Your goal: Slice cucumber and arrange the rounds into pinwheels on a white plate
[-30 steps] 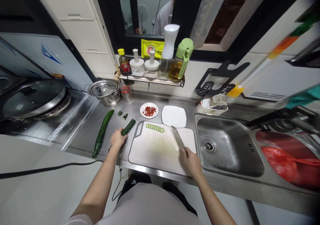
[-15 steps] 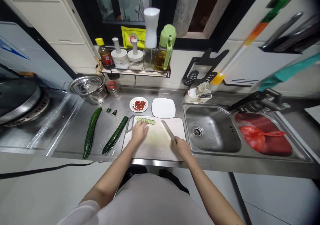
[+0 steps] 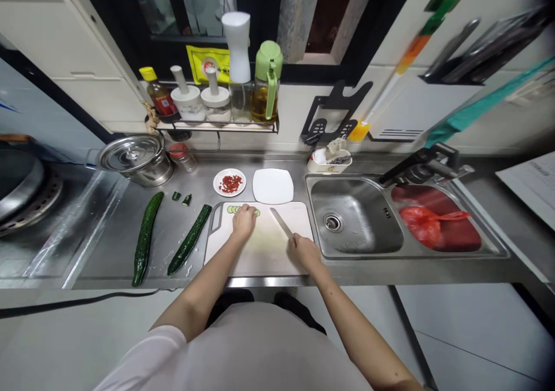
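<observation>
My right hand (image 3: 307, 252) is closed around the handle of a kitchen knife (image 3: 281, 223), whose blade points up and left just over the white cutting board (image 3: 269, 258). Near the board's far left edge lies a row of thin cucumber slices (image 3: 234, 209). My left hand (image 3: 244, 221) covers the middle of that row, fingers drawn together on the slices; the fingertips are partly hidden. Left of the board are a cut cucumber (image 3: 189, 240) and a longer whole cucumber (image 3: 147, 238). Two small cucumber ends (image 3: 186, 199) lie beyond them.
Behind the board stand a white plate (image 3: 273, 185) and a small dish of chopped red pieces (image 3: 229, 183). To the right is a steel sink (image 3: 355, 217) with a red plastic bag (image 3: 427, 226). A lidded pot (image 3: 139, 159) stands back left, below a condiment shelf (image 3: 217, 126).
My left hand has shifted right along the slices, its fingers drawing closer together. My right hand still holds the knife in about the same place. The camera view has turned slightly right.
</observation>
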`<state>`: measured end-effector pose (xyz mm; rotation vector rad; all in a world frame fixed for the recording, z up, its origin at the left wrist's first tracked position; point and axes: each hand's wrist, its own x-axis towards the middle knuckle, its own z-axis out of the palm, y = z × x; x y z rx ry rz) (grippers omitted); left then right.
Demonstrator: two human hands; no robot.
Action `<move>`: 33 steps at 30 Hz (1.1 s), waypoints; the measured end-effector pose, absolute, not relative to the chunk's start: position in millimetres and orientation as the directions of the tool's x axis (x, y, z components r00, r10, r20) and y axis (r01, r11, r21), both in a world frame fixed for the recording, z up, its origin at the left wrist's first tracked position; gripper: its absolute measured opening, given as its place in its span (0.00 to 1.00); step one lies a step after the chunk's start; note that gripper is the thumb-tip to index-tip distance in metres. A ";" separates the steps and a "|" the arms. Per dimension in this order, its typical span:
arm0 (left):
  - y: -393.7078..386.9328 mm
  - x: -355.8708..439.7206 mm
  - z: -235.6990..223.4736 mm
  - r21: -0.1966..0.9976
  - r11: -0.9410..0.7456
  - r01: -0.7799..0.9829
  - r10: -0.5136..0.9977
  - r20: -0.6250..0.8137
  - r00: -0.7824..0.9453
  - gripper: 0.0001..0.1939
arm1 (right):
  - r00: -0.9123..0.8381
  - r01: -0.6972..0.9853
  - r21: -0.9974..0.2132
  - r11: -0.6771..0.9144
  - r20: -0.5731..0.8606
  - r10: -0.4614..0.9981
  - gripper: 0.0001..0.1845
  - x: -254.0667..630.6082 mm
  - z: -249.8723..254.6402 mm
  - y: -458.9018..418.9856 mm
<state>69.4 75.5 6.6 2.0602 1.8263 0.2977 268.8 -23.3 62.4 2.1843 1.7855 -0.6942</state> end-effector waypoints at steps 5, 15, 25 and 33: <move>76.3 72.0 14.0 0.525 0.026 0.851 0.989 -0.137 0.054 0.10 | 0.138 0.969 -0.110 -0.221 -0.503 0.853 0.20 269.8 63.4 -21.6; 29.6 24.6 6.3 0.686 0.332 0.647 0.927 -0.364 -0.090 0.07 | 0.131 0.983 -0.050 -0.176 -0.483 0.866 0.18 270.3 69.9 -19.5; 25.7 22.5 6.0 0.617 0.231 0.752 0.965 -0.241 -0.099 0.08 | -0.068 0.994 -0.109 0.012 -0.522 0.850 0.17 244.7 85.7 -43.9; 30.2 17.5 -2.8 0.668 0.290 0.685 0.951 -0.283 -0.126 0.06 | -0.176 0.983 -0.132 0.124 -0.534 0.827 0.16 231.5 82.7 -50.3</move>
